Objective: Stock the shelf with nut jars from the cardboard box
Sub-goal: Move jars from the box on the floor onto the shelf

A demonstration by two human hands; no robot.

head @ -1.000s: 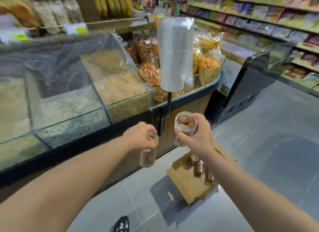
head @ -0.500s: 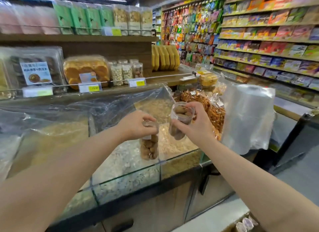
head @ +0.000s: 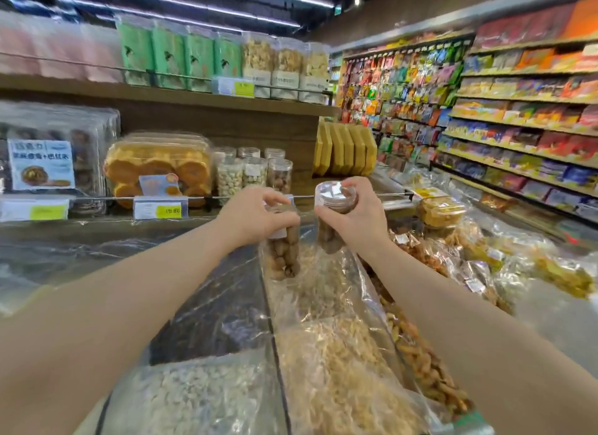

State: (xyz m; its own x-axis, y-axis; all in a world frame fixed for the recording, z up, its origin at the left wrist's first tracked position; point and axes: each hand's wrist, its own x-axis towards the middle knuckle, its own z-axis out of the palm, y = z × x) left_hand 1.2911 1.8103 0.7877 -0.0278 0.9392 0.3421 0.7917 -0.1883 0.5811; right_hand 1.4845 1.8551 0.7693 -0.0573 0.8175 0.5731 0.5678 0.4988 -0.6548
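Well, both arms reach out over the plastic-covered bulk bins (head: 323, 353), each hand gripping a clear nut jar by its top. The left hand (head: 259, 214) curls round the lid of the left jar (head: 281, 256), which hangs upright; the right hand (head: 356, 217) clasps the right jar (head: 326, 237), tilted (lid toward the camera). Both jars are near the wooden shelf (head: 304, 183), where shelved jars (head: 252, 175) stand.

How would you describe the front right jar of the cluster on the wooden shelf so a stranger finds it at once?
Find the wooden shelf behind the glass counter, then the clear tub of orange cakes on it. Right of the tub stand clear jars; the front right jar alone shows dark brown nuts, while its front-row neighbours hold pale ones.
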